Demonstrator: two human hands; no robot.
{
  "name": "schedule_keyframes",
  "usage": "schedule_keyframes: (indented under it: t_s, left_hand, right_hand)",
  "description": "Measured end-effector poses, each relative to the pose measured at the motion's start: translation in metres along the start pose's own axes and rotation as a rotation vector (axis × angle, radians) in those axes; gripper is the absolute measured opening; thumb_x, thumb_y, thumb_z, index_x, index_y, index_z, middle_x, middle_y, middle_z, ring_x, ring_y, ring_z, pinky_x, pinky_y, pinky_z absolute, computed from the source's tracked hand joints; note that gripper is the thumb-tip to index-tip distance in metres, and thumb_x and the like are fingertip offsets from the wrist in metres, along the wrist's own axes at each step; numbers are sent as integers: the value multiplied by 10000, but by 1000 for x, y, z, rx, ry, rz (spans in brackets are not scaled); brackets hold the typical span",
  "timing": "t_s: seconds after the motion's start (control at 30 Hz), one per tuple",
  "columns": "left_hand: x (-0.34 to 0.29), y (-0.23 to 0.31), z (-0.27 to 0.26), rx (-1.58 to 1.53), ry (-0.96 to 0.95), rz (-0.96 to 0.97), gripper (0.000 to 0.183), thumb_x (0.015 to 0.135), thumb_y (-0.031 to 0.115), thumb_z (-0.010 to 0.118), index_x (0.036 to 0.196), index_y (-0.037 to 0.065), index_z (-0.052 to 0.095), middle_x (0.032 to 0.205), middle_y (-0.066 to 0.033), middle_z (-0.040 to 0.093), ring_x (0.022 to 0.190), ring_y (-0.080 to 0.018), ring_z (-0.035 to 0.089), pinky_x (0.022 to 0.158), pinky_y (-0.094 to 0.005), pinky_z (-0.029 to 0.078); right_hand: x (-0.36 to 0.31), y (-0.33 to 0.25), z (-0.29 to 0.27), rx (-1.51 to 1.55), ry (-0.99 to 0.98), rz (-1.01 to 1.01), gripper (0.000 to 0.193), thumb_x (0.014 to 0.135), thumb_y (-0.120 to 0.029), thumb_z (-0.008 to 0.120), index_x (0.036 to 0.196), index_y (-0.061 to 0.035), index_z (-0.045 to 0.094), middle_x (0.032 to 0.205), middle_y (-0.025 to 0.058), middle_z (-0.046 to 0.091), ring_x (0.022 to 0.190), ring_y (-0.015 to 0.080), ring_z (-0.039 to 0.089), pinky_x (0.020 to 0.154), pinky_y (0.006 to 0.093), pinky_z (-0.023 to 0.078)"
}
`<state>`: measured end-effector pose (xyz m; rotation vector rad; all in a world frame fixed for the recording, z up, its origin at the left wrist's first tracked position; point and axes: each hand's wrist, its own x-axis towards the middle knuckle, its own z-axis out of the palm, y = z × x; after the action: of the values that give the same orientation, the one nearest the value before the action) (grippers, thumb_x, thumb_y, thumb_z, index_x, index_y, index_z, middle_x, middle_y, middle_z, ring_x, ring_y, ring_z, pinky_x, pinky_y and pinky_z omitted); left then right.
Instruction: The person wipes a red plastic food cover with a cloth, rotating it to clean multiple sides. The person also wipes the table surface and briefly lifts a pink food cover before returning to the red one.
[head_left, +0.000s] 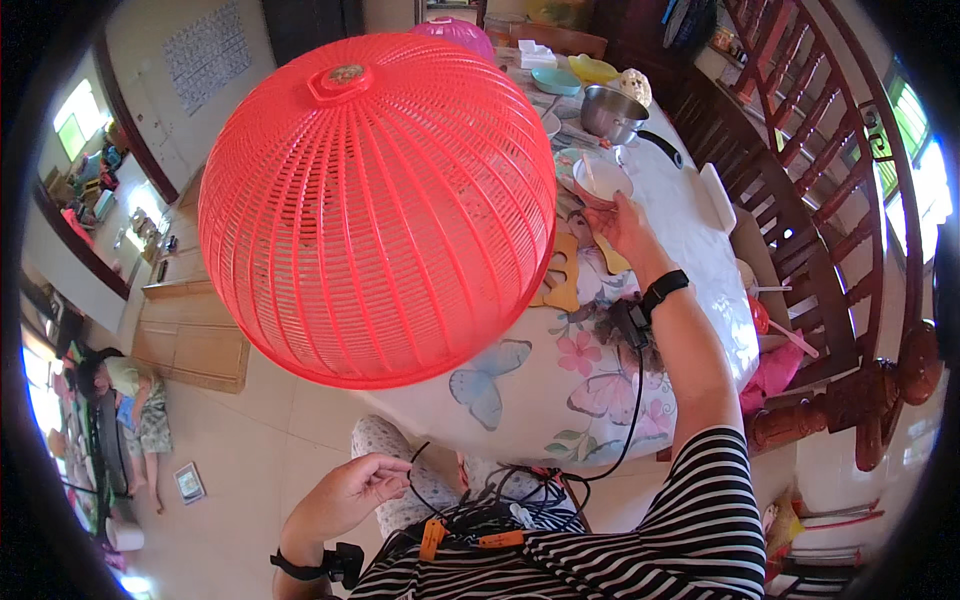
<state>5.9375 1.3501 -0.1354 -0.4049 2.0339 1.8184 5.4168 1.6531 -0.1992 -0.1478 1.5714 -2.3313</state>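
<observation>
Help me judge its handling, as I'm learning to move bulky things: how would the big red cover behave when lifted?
The red cover is probably light for its size, since its wall is thin and full of openings. It looks like plastic, so it may flex slightly when squeezed, though its ribs should keep the dome's shape.

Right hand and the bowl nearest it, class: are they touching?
Touching: the head view shows the right hand gripping the near side of the bowl.

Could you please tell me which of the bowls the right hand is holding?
The pale bowl: the right hand grips its near side. The turquoise bowl and yellow bowl sit farther back, untouched.
</observation>
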Motion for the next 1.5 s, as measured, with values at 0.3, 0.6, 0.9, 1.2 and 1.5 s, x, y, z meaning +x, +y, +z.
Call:
schedule_keyframes:
  t_s: [0.3,0.6,0.9,1.2,1.5]
  left_hand:
    - [3,-10,1,22,31,-22,294,1037,145,574,1276,-25,570,1103,-127,703,1002,-190,701,899,-313,564]
    - [6,-16,3,56,67,12,293,1033,151,583,1262,-31,578,1082,-120,706,985,-189,703,874,-317,573]
    - [30,-75,-87,-601,802,308,537,1019,442,577,1348,25,500,1155,-146,640,984,-231,669,908,-385,542]
    - [105,-74,-159,-1192,551,546,526,1025,445,539,1421,101,501,1374,-61,601,1259,-252,559,1098,-443,426]
    - [78,-26,-88,-1187,445,860,508,1062,430,449,1452,104,470,1480,-57,530,1334,-224,516,1132,-456,406]
  right_hand:
    - [4,-2,40,80,179,6,547,1048,-391,534,1238,122,512,1066,205,700,811,253,696,730,313,603]
    - [-2,-13,23,-159,235,102,497,1051,-321,536,1258,131,511,1102,201,689,965,267,694,777,343,586]
    - [-229,-59,60,-1949,-177,-292,554,908,-240,688,1425,-106,541,1468,259,451,1349,450,403,1090,492,401]
    - [-253,-5,5,-1710,-61,-450,410,856,-27,633,1266,-30,623,1287,226,543,1187,437,501,990,488,457]
    - [-315,-13,185,-1168,-251,-660,331,864,-53,670,1193,-27,638,1064,142,616,954,313,622,813,374,519]
